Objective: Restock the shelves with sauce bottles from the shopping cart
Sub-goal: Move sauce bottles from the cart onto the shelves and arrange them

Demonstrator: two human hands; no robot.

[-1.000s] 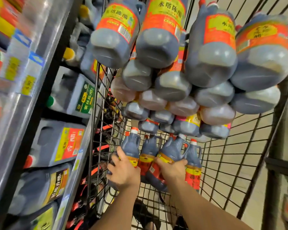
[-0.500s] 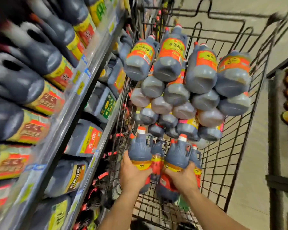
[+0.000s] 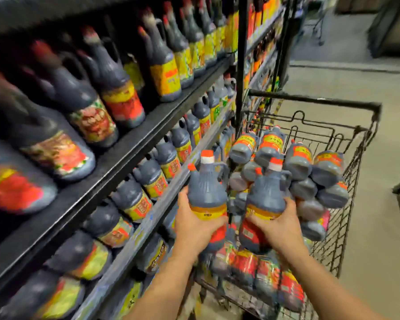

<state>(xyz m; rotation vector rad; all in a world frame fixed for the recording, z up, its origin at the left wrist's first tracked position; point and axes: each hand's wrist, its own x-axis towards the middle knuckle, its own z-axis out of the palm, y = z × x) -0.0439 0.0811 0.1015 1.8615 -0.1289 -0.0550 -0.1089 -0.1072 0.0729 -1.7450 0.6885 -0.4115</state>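
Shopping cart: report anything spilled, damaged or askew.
No spill or damage shows. Sauce bottles lie piled on their sides in the shopping cart, several deep, a loose heap that could slide. Blur hides fine detail.

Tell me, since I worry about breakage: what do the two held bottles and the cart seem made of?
Left bottle and right bottle: probably translucent plastic, semi-gloss. Moulded ribs and an integral loop handle suggest it, though glass cannot be ruled out. Cart: dark metal wire, matt, seen in its thin welded grid.
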